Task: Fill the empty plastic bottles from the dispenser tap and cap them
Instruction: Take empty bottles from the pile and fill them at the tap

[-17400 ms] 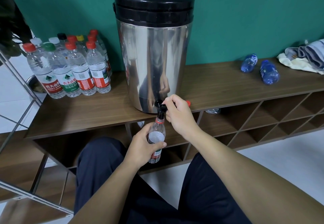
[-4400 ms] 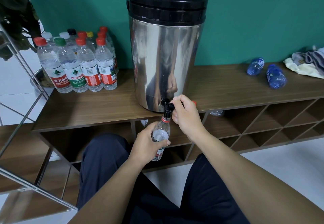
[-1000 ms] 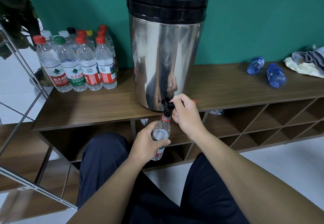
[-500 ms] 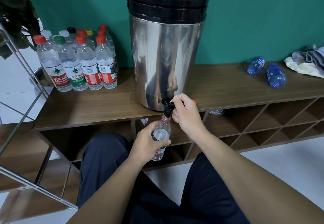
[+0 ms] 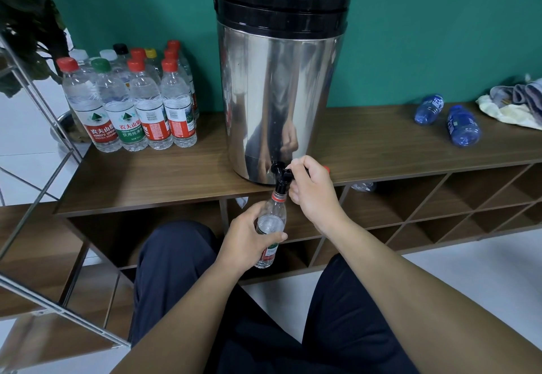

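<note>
Head view: left hand (image 5: 249,234) grips the bottle (image 5: 271,222), near upright, neck directly under the tap (image 5: 282,175); right hand (image 5: 312,190) curls round the tap lever, just above and nearer the dispenser (image 5: 278,86).

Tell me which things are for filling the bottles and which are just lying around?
For the job: dispenser, tap, bottle held by the left hand, right hand on the tap, capped bottles, red cap.

Lying about: cloths, plant.
</note>
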